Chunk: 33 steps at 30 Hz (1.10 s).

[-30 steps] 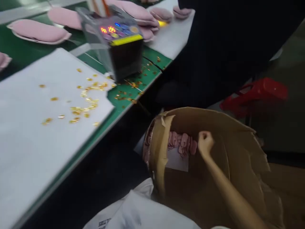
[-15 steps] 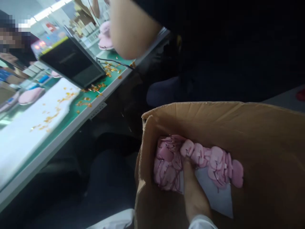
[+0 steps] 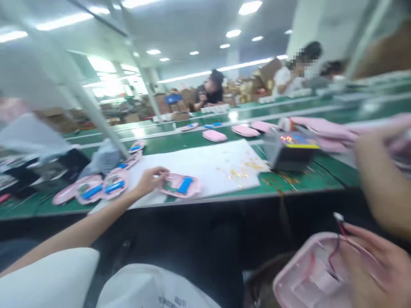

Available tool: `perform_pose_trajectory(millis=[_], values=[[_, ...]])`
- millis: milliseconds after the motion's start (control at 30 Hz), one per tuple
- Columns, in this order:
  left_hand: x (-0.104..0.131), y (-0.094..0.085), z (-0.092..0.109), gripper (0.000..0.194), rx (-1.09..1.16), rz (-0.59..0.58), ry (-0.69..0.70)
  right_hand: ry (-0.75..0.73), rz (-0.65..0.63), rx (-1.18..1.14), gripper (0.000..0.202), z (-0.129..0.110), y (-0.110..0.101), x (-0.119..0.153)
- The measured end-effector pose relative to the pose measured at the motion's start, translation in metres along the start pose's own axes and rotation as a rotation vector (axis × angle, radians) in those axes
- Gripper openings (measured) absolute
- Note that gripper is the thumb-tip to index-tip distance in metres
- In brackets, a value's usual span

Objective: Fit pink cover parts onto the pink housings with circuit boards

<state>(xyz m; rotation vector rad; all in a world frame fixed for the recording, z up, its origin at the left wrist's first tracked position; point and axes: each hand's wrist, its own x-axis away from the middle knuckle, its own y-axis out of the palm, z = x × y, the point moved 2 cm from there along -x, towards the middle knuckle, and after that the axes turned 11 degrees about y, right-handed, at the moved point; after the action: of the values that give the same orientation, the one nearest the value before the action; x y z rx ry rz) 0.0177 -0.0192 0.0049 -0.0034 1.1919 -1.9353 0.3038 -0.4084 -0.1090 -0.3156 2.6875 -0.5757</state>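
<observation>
My left hand (image 3: pixel 150 180) reaches out over the green bench, its fingers curled on the edge of a pink open shell with a blue cell (image 3: pixel 180 186) that lies on the white sheet (image 3: pixel 205 164). At the bottom right, near my lap, my right hand (image 3: pixel 374 267) holds an empty pink shell (image 3: pixel 305 276), hollow side up. A thin red and black wire (image 3: pixel 340 233) runs from it over my fingers. The picture is blurred.
A black box with a lit display (image 3: pixel 290 150) stands on the bench beside scattered gold bits (image 3: pixel 244 169). More pink shells with blue cells (image 3: pixel 93 191) lie to the left. A co-worker's arm (image 3: pixel 382 188) reaches in at the right. People sit across the far belt.
The view swung up from the cardboard box to the bench. My right hand left the box and now holds a pink shell. My left hand has appeared on a shell on the bench.
</observation>
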Motion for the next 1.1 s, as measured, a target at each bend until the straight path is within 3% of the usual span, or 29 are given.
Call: perform_pose_trajectory(millis=[67, 167, 267, 333, 400, 467, 567, 633, 700, 767, 833, 1000, 1100], values=[[0.0, -0.022, -0.034, 0.017, 0.054, 0.093, -0.025, -0.264, -0.195, -0.032, 0.035, -0.101, 0.069, -0.038], [-0.005, -0.017, -0.06, 0.019, 0.203, 0.168, -0.027, -0.543, -0.619, 0.073, 0.035, -0.225, 0.179, -0.056], [-0.004, -0.012, -0.069, 0.021, 0.397, 0.191, -0.037, -0.63, -1.002, 0.253, 0.04, -0.289, 0.271, -0.054], [-0.002, -0.017, -0.073, 0.022, 0.5, 0.196, -0.026, -0.647, -1.135, 0.237, 0.031, -0.311, 0.313, -0.05], [0.001, -0.026, -0.079, 0.019, 0.487, 0.205, 0.025, -0.647, -1.187, 0.188, 0.019, -0.326, 0.34, -0.041], [0.002, -0.033, -0.086, 0.015, 0.345, 0.22, 0.085, -0.678, -1.206, 0.174, 0.018, -0.337, 0.354, -0.031], [0.001, -0.035, -0.094, 0.012, 0.238, 0.277, 0.151, -0.782, -1.172, 0.15, 0.024, -0.349, 0.357, -0.018], [0.0, -0.032, -0.098, 0.009, 0.401, 0.359, 0.136, -0.808, -1.159, 0.141, 0.027, -0.353, 0.356, -0.015], [0.0, -0.026, -0.102, 0.024, 0.676, 0.385, 0.033, -0.776, -1.168, 0.152, 0.028, -0.354, 0.356, -0.014], [0.001, -0.019, -0.104, 0.04, 0.886, 0.315, -0.104, -0.723, -1.151, 0.158, 0.026, -0.351, 0.358, -0.014], [0.002, -0.016, -0.105, 0.04, 0.97, 0.228, -0.177, -0.682, -1.111, 0.184, 0.022, -0.344, 0.361, -0.014], [-0.002, -0.017, -0.104, 0.04, 0.915, 0.205, -0.227, -0.578, -1.07, 0.241, 0.014, -0.326, 0.366, -0.01], [-0.008, -0.017, -0.094, 0.028, 0.809, 0.076, -0.154, -0.562, -0.967, 0.227, 0.009, -0.33, 0.354, -0.005]])
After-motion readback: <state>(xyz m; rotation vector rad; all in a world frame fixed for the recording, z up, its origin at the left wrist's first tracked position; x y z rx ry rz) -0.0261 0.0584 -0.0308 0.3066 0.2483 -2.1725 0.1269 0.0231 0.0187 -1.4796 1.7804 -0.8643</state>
